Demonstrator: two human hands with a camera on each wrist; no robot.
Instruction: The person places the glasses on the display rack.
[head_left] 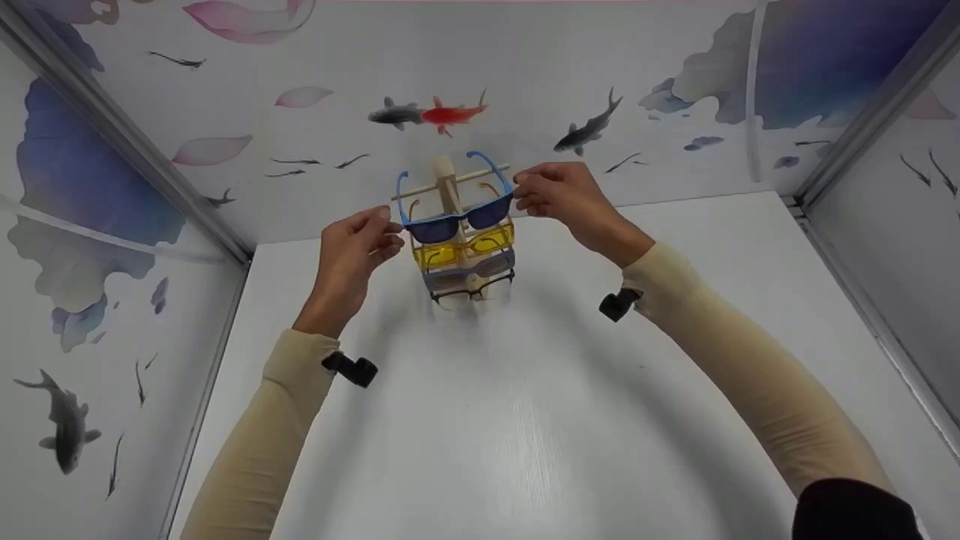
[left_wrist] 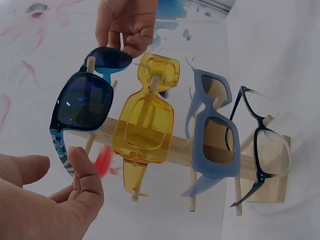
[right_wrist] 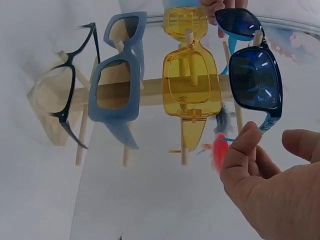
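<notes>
Blue-framed sunglasses [head_left: 461,217] with dark lenses sit on the top peg of a wooden glasses stand [head_left: 448,187]. My left hand [head_left: 352,244] is at their left hinge; in the left wrist view its fingertips touch the temple while the thumb stands apart. At the other hinge is my right hand [head_left: 562,196]. In the right wrist view, its bent fingers [right_wrist: 245,150] are against the temple, with the thumb held away. Below hang yellow glasses [left_wrist: 145,125], grey-blue sunglasses [left_wrist: 216,140] and black-framed clear glasses [right_wrist: 65,85].
The stand is at the back of a white table [head_left: 480,420], close to the rear wall [head_left: 525,75] painted with fish and petals. Side walls [head_left: 97,300] with metal edge strips border the table. Small black devices [head_left: 351,367] are strapped at both wrists.
</notes>
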